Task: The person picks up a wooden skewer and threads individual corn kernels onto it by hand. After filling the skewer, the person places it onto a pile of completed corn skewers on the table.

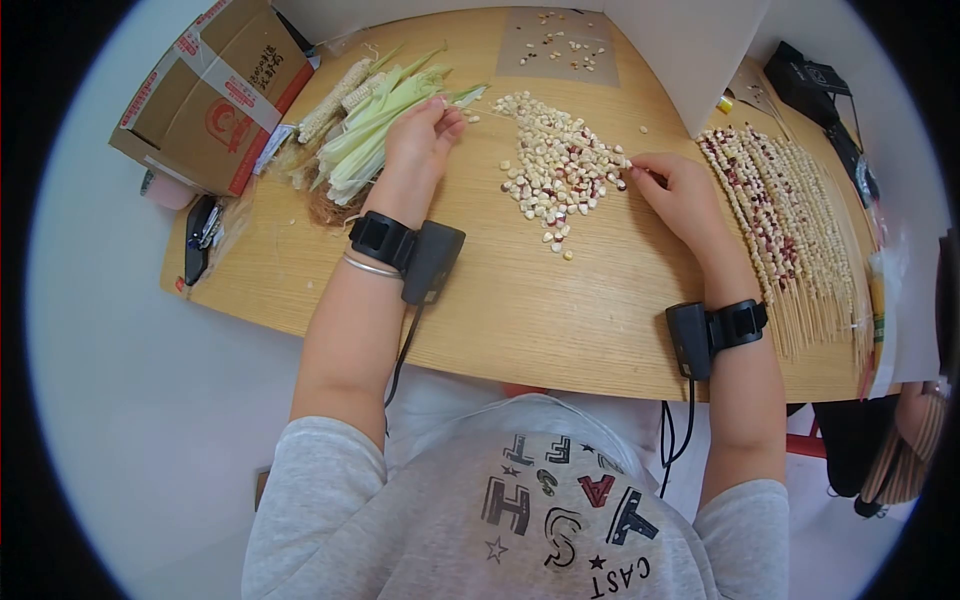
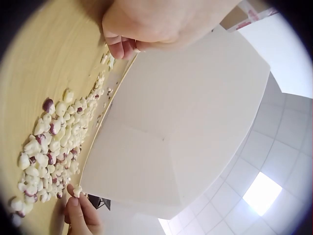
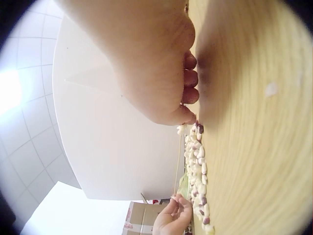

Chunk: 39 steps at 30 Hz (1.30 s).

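Note:
A heap of loose corn kernels [image 1: 560, 170], mostly cream with some dark red, lies on the table between both hands. My left hand [image 1: 425, 140] is beside the husked corn at the heap's left, fingers curled round one end of a thin skewer [image 3: 178, 164]. That skewer stretches across to my right hand [image 1: 685, 195], at the heap's right edge. Thumb and forefinger of the right hand pinch a pale kernel [image 2: 77, 191] at the skewer's far end. The right hand's other fingers [image 3: 190, 78] are curled in, close over the table.
Corn cobs [image 1: 335, 100] and green husks [image 1: 375, 130] lie at the left, near a cardboard box [image 1: 215, 100] and a black stapler-like object [image 1: 200, 240]. Rows of kernel-threaded skewers [image 1: 780, 210] lie at the right, beside a white partition [image 1: 685, 50]. Scattered kernels rest on a grey sheet [image 1: 510, 60] behind.

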Each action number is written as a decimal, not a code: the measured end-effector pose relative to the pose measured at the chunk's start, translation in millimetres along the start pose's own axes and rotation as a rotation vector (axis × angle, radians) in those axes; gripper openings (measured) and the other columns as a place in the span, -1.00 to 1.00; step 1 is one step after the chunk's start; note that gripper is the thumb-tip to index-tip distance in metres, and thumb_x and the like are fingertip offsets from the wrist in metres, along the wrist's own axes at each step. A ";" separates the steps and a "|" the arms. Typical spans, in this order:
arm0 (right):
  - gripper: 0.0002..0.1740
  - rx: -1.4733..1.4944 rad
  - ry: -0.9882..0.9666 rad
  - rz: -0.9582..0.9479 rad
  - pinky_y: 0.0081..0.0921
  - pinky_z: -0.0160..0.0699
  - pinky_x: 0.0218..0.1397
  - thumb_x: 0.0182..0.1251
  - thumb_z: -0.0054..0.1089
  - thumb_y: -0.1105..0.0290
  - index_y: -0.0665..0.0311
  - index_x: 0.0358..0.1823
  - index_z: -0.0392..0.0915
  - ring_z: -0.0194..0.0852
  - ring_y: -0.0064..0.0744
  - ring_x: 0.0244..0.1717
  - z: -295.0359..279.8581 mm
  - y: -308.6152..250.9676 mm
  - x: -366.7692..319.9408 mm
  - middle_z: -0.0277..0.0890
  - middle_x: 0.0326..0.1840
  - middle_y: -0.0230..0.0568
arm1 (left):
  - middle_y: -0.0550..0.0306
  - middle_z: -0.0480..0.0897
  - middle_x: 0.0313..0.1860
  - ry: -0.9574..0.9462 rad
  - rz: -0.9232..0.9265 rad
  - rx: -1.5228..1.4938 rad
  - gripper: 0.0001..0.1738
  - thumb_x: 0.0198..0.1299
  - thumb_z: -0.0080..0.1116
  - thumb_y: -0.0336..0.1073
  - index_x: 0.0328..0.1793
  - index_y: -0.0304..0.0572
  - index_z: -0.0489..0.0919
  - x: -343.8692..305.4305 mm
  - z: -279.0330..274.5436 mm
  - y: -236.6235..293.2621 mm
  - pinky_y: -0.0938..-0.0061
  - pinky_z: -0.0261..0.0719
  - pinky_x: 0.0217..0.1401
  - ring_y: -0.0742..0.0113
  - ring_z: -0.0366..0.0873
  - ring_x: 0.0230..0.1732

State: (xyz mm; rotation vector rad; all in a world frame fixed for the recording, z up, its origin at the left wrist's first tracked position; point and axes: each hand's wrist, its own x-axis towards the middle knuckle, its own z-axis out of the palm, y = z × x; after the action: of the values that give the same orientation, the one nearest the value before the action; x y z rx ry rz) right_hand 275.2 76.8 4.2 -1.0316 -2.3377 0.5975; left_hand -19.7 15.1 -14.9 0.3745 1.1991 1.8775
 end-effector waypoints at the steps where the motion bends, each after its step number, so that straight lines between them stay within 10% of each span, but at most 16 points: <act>1: -0.72 -0.005 -0.012 0.003 -0.35 0.45 -0.16 0.14 0.05 0.29 0.31 -0.22 0.58 0.51 -0.11 -0.25 -0.4 -1.0 -0.2 0.55 -0.28 -0.01 | 0.08 0.51 -0.37 0.002 0.003 -0.001 -0.88 0.23 -0.02 -0.42 -0.18 -0.32 0.48 0.1 -0.5 0.2 0.49 0.53 -0.21 0.35 0.46 -0.35; 39: -0.70 0.005 -0.025 0.010 -0.31 0.44 -0.21 0.14 0.05 0.24 0.28 -0.22 0.58 0.51 -0.07 -0.30 -1.1 0.5 -0.5 0.55 -0.35 0.02 | 0.07 0.49 -0.37 -0.053 0.022 0.061 -0.82 0.22 -0.06 -0.48 -0.07 -0.40 0.41 2.4 -1.9 4.1 0.55 0.52 -0.29 0.40 0.44 -0.38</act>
State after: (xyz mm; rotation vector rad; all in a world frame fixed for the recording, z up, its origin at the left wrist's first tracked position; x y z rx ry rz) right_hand 276.4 76.9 4.6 -1.0395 -2.3531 0.6227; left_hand -24.4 15.2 -12.8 0.4697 1.2236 1.8417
